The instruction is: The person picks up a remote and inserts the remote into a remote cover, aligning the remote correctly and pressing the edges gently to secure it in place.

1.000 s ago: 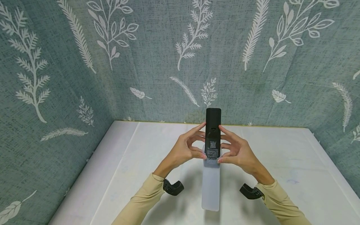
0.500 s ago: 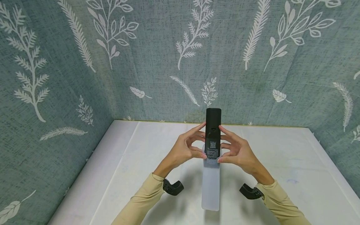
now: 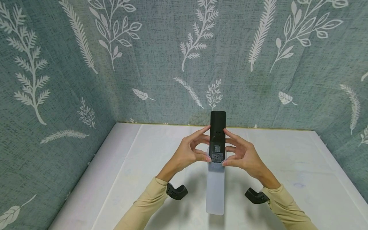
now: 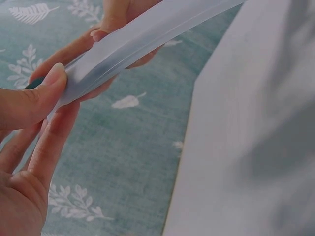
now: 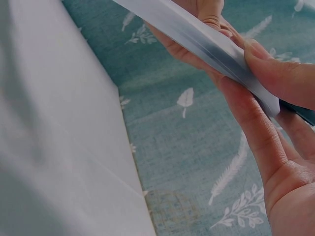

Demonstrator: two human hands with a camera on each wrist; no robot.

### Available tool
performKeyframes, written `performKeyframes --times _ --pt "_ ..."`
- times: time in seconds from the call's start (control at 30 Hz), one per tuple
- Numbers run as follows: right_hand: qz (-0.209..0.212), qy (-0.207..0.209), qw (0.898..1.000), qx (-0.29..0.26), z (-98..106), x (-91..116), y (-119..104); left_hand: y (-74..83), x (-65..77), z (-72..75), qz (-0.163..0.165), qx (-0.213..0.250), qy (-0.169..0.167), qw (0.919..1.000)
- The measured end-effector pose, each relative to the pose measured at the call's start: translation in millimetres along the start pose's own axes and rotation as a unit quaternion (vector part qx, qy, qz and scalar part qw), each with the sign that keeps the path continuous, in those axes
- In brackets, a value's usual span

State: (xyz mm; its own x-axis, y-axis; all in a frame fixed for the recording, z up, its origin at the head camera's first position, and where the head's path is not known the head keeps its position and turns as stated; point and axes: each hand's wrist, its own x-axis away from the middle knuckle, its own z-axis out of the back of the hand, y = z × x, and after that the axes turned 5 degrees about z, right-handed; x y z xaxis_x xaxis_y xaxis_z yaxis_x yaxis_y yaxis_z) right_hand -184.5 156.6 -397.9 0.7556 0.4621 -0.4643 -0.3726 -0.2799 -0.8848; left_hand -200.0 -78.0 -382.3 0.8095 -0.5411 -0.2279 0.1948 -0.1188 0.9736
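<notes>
A black remote control (image 3: 218,134), its back with a printed label and code facing up, stands partly inside a translucent whitish sleeve (image 3: 215,191). The sleeve's long free end hangs toward the person, and the remote's lower end shows through it. From the left, my left hand (image 3: 189,151) pinches the sleeve's mouth, thumb on top and fingers along the remote's side. My right hand (image 3: 242,156) mirrors it on the right edge. In the left wrist view the sleeve (image 4: 128,49) runs pale and bent between both hands; in the right wrist view the right thumb (image 5: 278,73) presses on it.
Below the hands spreads a white table (image 3: 138,191), with the hands' shadows on it. Behind it rises a teal cloth wall (image 3: 161,64) with white leaf prints. A black wrist device sits on each forearm.
The remote has slid very slightly down into the sleeve. Both hands keep their hold in nearly the same place.
</notes>
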Motion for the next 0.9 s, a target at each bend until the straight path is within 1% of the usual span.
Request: performKeyframes --times 0.73,0.9 --pt "0.001 0.008 1.000 -0.002 2.0 -0.8 1.7 0.9 0.0 -0.9 0.005 0.002 0.013 0.9999" --pt "0.001 0.010 1.000 0.005 2.6 -1.2 2.2 1.1 0.8 -1.0 0.007 0.006 0.017 0.9998"
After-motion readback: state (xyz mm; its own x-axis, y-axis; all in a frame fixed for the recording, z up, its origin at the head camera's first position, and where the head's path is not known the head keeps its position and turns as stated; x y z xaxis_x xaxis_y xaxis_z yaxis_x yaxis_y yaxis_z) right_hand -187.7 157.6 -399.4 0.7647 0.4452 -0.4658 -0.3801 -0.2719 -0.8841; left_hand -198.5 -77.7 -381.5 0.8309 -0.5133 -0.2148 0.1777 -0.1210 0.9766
